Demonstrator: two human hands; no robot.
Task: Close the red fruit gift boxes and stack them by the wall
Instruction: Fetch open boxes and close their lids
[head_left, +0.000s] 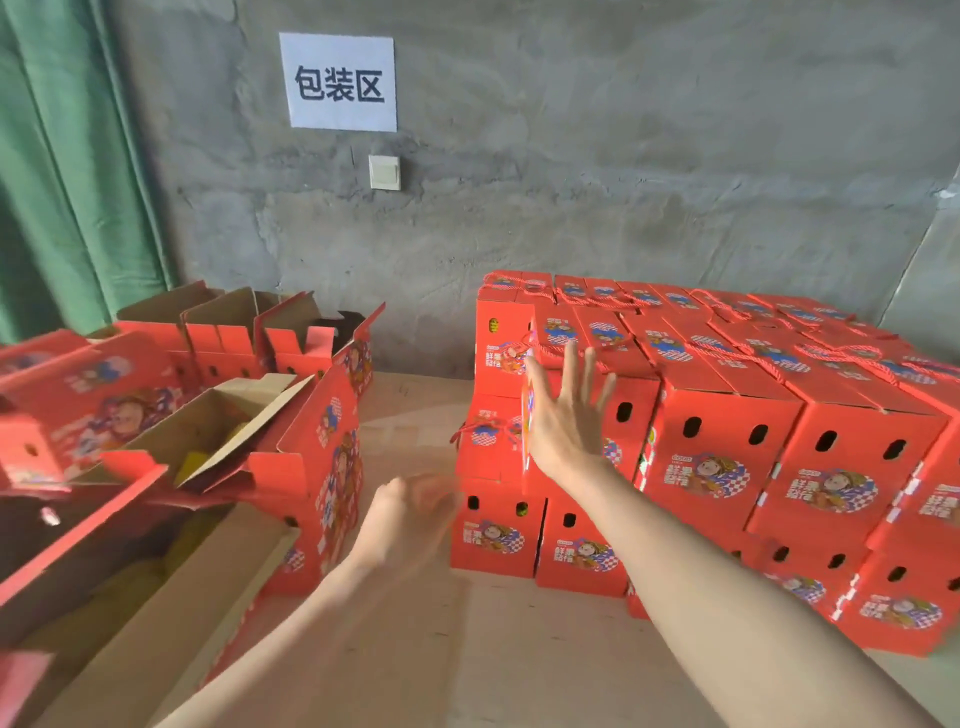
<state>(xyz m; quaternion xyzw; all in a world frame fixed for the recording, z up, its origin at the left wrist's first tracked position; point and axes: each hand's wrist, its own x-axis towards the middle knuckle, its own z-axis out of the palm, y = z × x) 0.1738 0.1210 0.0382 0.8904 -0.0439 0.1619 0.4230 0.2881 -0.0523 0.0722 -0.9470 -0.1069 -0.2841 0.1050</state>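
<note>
Stacks of closed red gift boxes (722, 452) stand against the grey wall (571, 182) on the right. At their near-left corner the right hand (566, 415) is raised, fingers spread wide, gripping nothing. Lower down, the left hand (410, 514) is blurred; I cannot tell its fingers. Further left sit open boxes (317, 452), flaps up.

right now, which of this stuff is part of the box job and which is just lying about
Job: closed boxes, stacked on the right; open boxes, on the left; wall.
Lying about: sign; switch; curtain.
</note>
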